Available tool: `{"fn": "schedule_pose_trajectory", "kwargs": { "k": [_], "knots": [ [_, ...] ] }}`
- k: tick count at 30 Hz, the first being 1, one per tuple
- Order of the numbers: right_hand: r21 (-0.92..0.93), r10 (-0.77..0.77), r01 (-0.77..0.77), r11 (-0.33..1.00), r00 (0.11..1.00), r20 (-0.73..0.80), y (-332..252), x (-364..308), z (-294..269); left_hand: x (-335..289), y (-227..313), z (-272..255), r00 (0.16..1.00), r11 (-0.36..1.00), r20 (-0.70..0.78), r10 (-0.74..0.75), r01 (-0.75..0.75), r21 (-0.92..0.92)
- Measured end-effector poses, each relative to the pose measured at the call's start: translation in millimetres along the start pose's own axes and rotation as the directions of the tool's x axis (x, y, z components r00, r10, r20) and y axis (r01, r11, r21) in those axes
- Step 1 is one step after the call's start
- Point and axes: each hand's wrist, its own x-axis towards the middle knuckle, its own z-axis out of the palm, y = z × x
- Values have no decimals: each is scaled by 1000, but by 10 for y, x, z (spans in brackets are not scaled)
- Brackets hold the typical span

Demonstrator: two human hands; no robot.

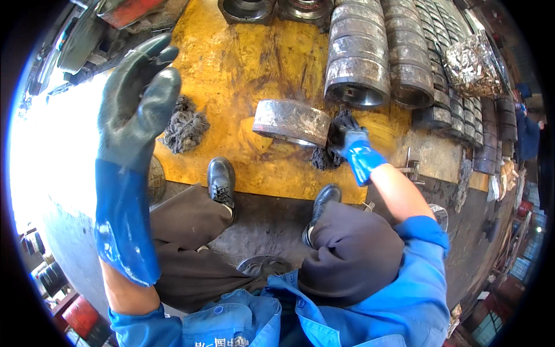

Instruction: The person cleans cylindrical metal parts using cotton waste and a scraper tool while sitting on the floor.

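Sitting just left of the right grip [350,139]: 1 metal ring [289,120].

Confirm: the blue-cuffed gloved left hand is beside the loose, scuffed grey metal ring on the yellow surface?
Wrong hand. The head view shows the blue-cuffed gloved right hand beside the loose, scuffed grey metal ring on the yellow surface; the left hand is raised away from it.

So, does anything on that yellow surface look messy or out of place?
The yellow surface is darkly smeared, which looks messy. One metal ring lies apart from the lined-up rings, but the right hand is at its right end, so that seems ordinary.
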Motion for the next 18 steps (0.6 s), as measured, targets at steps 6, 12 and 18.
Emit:
{"fn": "schedule_pose_trajectory", "kwargs": {
  "k": [6,12,18],
  "knots": [
    [115,-38,84,990,935,-353,-248,150,859,44,-134,38,991,992,57,-121,120,36],
    [163,133,-103,981,974,-185,244,220,986,29,-168,25,996,992,14,-88,86,88],
    [178,473,-468,866,881,16,1269,-43,1244,75,-248,154,997,999,64,-40,40,6]
  ]
}}
